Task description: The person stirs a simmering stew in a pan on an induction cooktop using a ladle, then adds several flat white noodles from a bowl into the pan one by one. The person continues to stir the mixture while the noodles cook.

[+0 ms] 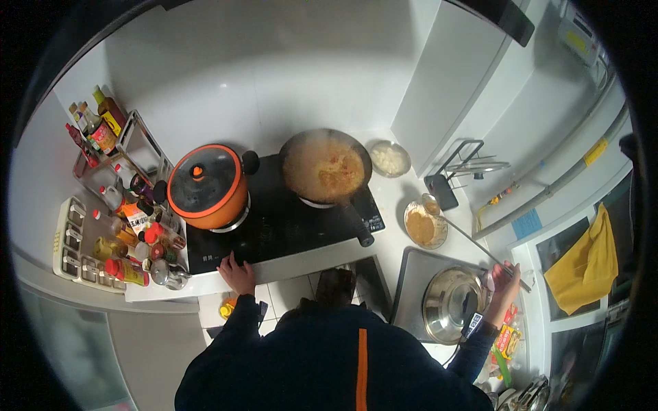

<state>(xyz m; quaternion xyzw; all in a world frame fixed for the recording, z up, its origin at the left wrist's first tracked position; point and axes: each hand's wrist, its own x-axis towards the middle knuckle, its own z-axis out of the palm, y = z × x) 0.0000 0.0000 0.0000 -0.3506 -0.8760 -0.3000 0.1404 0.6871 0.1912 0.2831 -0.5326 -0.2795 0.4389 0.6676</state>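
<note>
My right hand [504, 282] grips the far end of a long metal ladle [473, 241]. The ladle's head lies at the rim of a patterned bowl [409, 236] holding brown sauce, to the right of the stove. My left hand [236, 276] lies with fingers spread on the front edge of the black cooktop [274, 236], holding nothing. On the cooktop's right side steams a dark frying pan [356, 222] with reddish-brown food in bubbling liquid. An orange pot [218, 214] with a dark lid stands on the left side.
Sauce bottles and jars [147, 236] crowd the left counter beside a metal rack [140, 140]. A plate of pale pieces [391, 159] sits right of the pan. A metal basin [433, 308] occupies the sink area [410, 274]. A yellow cloth [586, 264] hangs at the right.
</note>
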